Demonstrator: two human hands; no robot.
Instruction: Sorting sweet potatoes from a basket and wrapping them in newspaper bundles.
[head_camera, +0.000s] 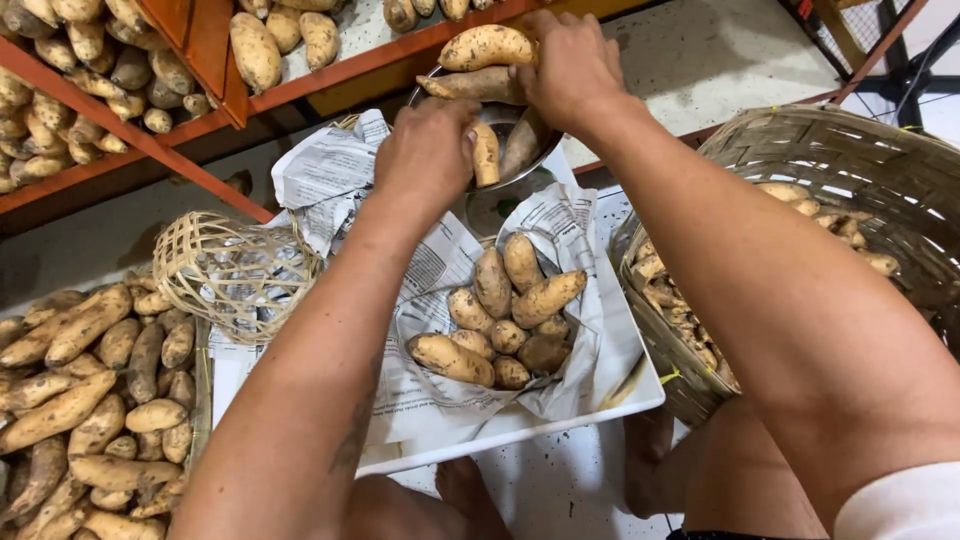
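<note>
Crowding metal bowl (545, 150) rim: both hands

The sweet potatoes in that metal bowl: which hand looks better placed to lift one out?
Probably the left hand: its grip is already closed around a small sweet potato inside the metal bowl. The right hand rests on the big potatoes piled at the rim.

Tan, brown-speckled sweet potatoes (505, 310); black-on-white printed newspaper (420, 390); orange shelf rails (190, 165).
</note>
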